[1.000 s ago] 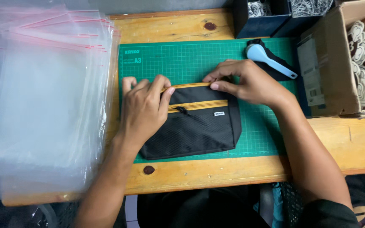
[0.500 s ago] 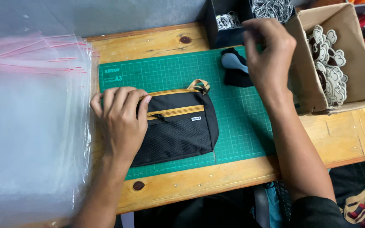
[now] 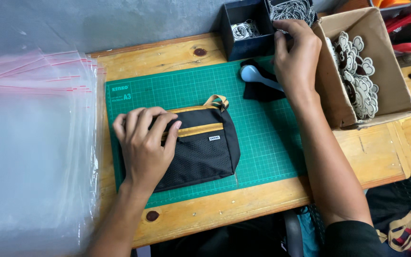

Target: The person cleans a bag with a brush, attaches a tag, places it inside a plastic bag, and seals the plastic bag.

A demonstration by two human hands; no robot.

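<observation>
While the black pouch point(image 3: 200, 145) with orange zip bands lies at mid-frame on the green cutting mat point(image 3: 262, 138), left hand point(image 3: 144, 143) rests flat on it, fingers spread, pinning not gripping. Right hand point(image 3: 295, 57), arm stretched to upper right, fingers curled at the dark bin point(image 3: 243, 24) edge; its grasp cannot be told. Step judged: fetching an insert; next calls for a small pick.

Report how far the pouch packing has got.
Done: the black pouch lies zipped on the green mat. In hand: left hand presses it flat; right hand reaches at the dark bins. Left: pouch isn't in a clear bag.
</observation>
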